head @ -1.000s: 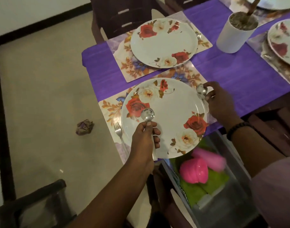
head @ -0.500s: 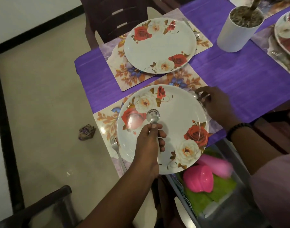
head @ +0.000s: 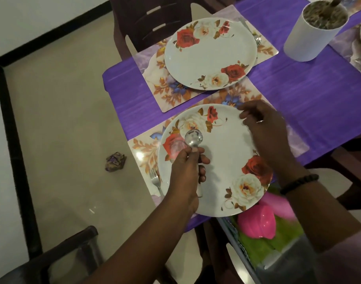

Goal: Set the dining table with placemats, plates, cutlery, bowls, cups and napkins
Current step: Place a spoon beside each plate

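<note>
Cutlery is in place at the near setting: a steel fork (head: 155, 179) lies on the floral rectangular placemat (head: 143, 149), just left of the round white plate with red and cream roses (head: 222, 160). Above that plate's left half, the left hand (head: 184, 171) grips the handle of a steel spoon (head: 193, 138), fingers curled round it, bowl pointing away from the person. At the plate's far right rim, the right hand (head: 265, 128) hovers with fingers bent; a small glint shows between them, possibly metal, but whether anything is held cannot be told. A second rose plate (head: 210, 53) sits on its own floral placemat (head: 167, 93) beyond. Both mats lie on the purple tablecloth (head: 318, 95). Farther right stands a white cylindrical pot (head: 306, 42).
</note>
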